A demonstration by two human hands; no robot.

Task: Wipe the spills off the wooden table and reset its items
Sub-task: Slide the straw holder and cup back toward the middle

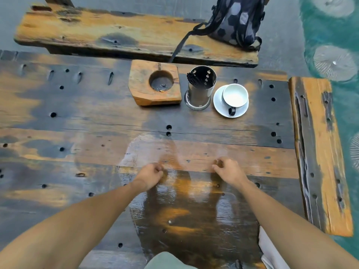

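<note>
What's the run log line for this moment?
hands: left, right fisted, empty | spill: unwiped | cup: on saucer | cloth: table edge

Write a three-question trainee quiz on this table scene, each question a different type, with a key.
1. True or false: the white cup sits on a saucer.
2. Multiple choice: the wet patch lies (A) beside the wooden block, (B) on the near part of the table between the forearms, (C) under the metal holder.
3. Fill in: on the bench beyond the table stands a ____.

Key: 1 true; 2 B; 3 backpack. Neither the left hand nor the right hand holds a cloth.
</note>
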